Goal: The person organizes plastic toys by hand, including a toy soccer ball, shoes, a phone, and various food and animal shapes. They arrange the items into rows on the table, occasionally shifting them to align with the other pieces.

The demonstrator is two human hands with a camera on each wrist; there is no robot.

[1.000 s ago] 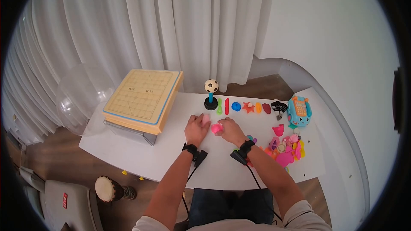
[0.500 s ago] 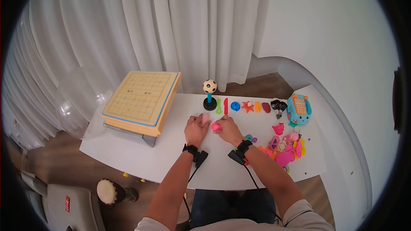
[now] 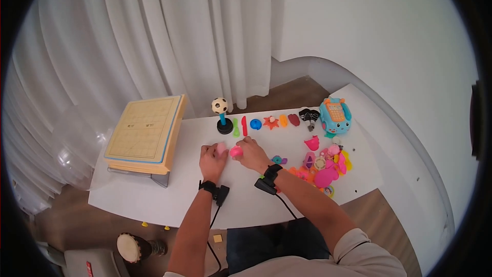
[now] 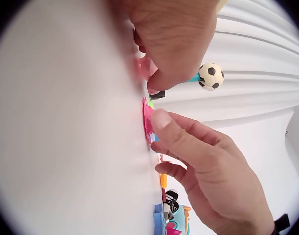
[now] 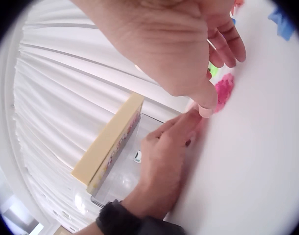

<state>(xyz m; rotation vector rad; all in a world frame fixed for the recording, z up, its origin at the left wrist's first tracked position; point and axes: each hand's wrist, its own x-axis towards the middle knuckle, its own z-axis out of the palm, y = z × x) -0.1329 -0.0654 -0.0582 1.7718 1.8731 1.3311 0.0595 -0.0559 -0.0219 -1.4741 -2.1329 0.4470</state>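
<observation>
My left hand (image 3: 210, 162) rests low over the white table and holds a pale pink piece (image 3: 221, 149) between thumb and fingers. Just to its right, my right hand (image 3: 252, 155) pinches a bright pink, ruffled piece (image 3: 236, 152) by its edge. In the right wrist view this bright pink piece (image 5: 225, 91) has a bumpy, darker middle and sits close to the tabletop, near the thumb. The left wrist view has the pale pink piece (image 4: 146, 68) partly hidden under the left hand's fingers. A narrow gap separates the two pieces in the head view.
Behind the hands stands a soccer ball (image 3: 219, 105) on a black base. Small toys, including a red strip (image 3: 244, 126) and blue piece (image 3: 255, 124), line up towards a toy phone (image 3: 335, 116). A board box (image 3: 143, 131) stands left; a colourful pile (image 3: 326, 176) lies right.
The head view has swung to the right, so table and hands appear further left. Both hands keep their pink pieces close together; the bright pink one turned slightly in the right hand.
</observation>
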